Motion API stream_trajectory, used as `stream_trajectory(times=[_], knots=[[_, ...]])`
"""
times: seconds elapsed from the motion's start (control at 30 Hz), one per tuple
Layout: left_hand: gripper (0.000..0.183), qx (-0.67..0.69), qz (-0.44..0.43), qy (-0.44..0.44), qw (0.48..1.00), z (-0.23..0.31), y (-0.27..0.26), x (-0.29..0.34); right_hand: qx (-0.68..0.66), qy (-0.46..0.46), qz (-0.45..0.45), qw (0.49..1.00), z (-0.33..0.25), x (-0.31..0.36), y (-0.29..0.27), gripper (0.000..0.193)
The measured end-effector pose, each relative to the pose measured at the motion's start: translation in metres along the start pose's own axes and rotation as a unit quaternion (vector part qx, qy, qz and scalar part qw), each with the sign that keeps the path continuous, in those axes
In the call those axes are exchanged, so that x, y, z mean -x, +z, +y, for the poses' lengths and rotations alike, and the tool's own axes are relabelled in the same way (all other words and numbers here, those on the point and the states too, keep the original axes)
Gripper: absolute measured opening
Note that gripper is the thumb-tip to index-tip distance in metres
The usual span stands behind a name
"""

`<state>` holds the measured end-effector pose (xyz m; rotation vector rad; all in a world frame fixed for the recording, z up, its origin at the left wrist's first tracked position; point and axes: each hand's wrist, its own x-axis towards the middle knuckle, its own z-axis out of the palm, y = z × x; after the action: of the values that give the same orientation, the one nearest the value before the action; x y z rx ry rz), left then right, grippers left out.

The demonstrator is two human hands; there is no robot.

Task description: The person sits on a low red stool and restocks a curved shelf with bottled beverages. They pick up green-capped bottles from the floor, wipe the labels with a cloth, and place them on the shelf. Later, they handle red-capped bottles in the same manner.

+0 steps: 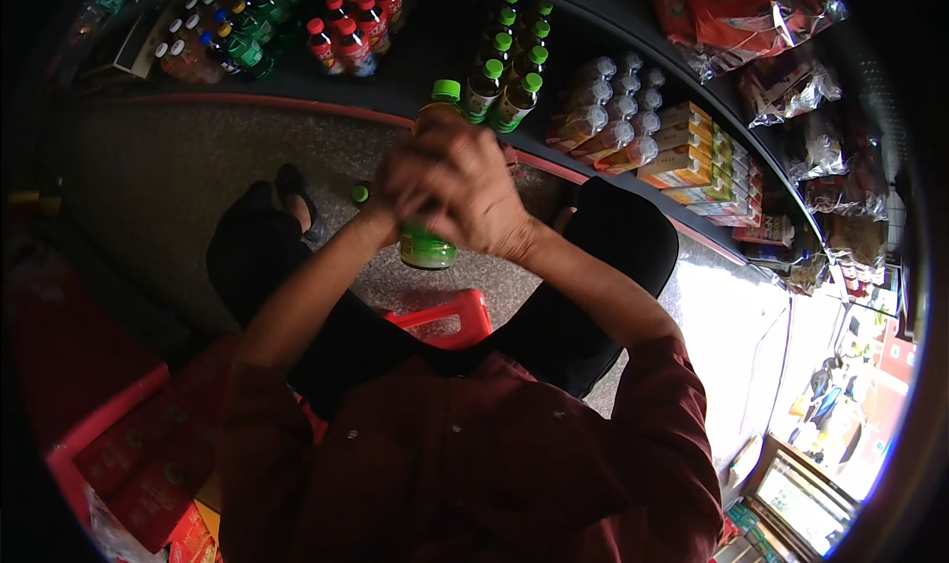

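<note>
Grip: left hand (403, 175) and right hand (484, 199) wrapped round green-capped bottle (428, 251) (some blur there). Similar bottles (514, 101) on shelf (425, 44) beyond.

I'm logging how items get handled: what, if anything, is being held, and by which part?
A green-capped bottle, held around its middle by the left hand and right hand; cap and base show beyond the grip.

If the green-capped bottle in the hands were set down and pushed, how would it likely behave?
Standing, the green-capped bottle would probably tip if pushed near its cap, being tall and narrow. Laid sideways, it would likely roll, as its base looks round. Its shiny lower wall may feel slippery.
</note>
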<state>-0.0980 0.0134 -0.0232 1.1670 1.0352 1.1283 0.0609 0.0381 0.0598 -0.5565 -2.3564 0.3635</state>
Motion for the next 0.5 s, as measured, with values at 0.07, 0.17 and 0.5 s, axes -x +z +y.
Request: stream_trajectory(times=[0.07, 0.17, 0.5], knots=[[0.052, -0.148, -0.020, 0.132, 0.980, -0.030, -0.010, -0.006, 0.049, -0.007, -0.056, 0.997, -0.001, 0.023, 0.019, 0.054], [0.051, -0.034, -0.013, -0.082, 0.996, 0.014, 0.012, 0.013, 0.036, -0.024, -0.031, 0.999, 0.026, 0.020, 0.016, 0.050], [0.053, 0.108, -0.102, -0.260, 0.954, 0.021, 0.029, 0.005, -0.414, 0.464, -0.088, 0.778, 0.135, 0.017, 0.002, 0.040]])
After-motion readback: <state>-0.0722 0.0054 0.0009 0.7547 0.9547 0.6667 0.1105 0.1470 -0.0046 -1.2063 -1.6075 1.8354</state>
